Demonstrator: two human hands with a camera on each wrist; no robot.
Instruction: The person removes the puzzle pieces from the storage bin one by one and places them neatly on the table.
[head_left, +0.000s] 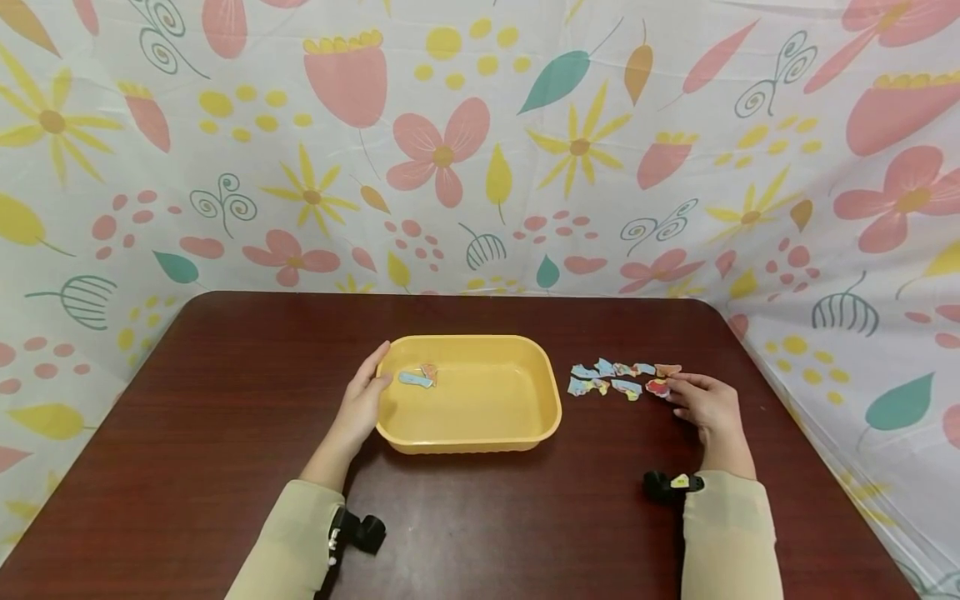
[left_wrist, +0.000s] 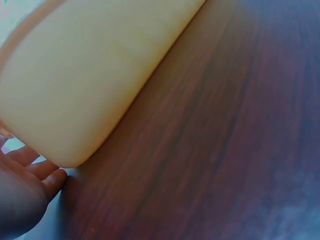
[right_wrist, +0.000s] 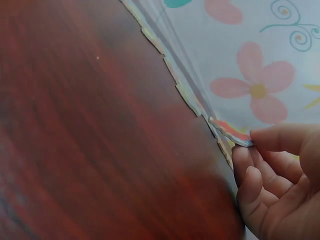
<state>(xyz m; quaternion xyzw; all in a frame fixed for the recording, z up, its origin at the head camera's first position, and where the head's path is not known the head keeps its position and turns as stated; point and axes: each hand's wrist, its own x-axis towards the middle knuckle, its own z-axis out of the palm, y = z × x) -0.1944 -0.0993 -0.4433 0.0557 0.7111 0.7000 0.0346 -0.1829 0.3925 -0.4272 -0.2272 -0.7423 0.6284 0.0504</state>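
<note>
My left hand [head_left: 362, 404] grips the left end of a yellow plastic tray [head_left: 468, 443], thumb at the rim and fingers along the outer wall. In the left wrist view the fingers [left_wrist: 40, 172] lie against the tray's outside corner. Inside the tray are a few small puzzle pieces [head_left: 416, 379], light blue and orange. To the tray's right, my right hand [head_left: 705, 406] pinches a red-and-blue puzzle piece [right_wrist: 230, 131] between thumb and fingers, its edge tilted up from the table. It is at the right end of the lower of two rows of puzzle pieces [head_left: 626, 388].
The dark reddish-brown wooden table [head_left: 525, 525] has rounded far corners. Behind it and at both sides hangs a white cloth [head_left: 480, 250] with flower and leaf prints. A black wrist camera [head_left: 367, 533] is strapped at the left sleeve, another camera [head_left: 660, 487] at the right.
</note>
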